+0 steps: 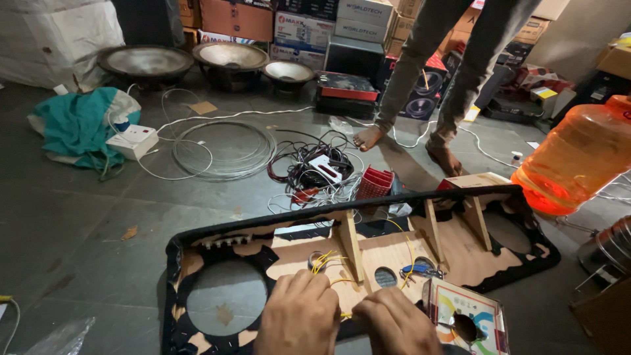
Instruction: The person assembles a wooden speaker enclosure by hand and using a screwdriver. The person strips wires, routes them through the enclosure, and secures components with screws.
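My left hand (299,315) and my right hand (394,322) are close together at the bottom of the head view, fingers curled down over thin yellow wires (327,261) on a wooden speaker panel (388,253). The panel lies flat on the floor, edged in black fabric, with a large round cutout (227,296) at its left and upright wooden braces (350,243). Both hands pinch the yellow wires near the panel's front edge. A colourful printed circuit plate (468,312) sits just right of my right hand.
Another person's legs (447,72) stand barefoot behind the panel. An orange water jug (582,154) is at right. Tangled cables (315,167), a wire coil (227,148), a white power strip (133,140), a teal cloth (79,125), speaker cones (230,56) and stacked boxes fill the back.
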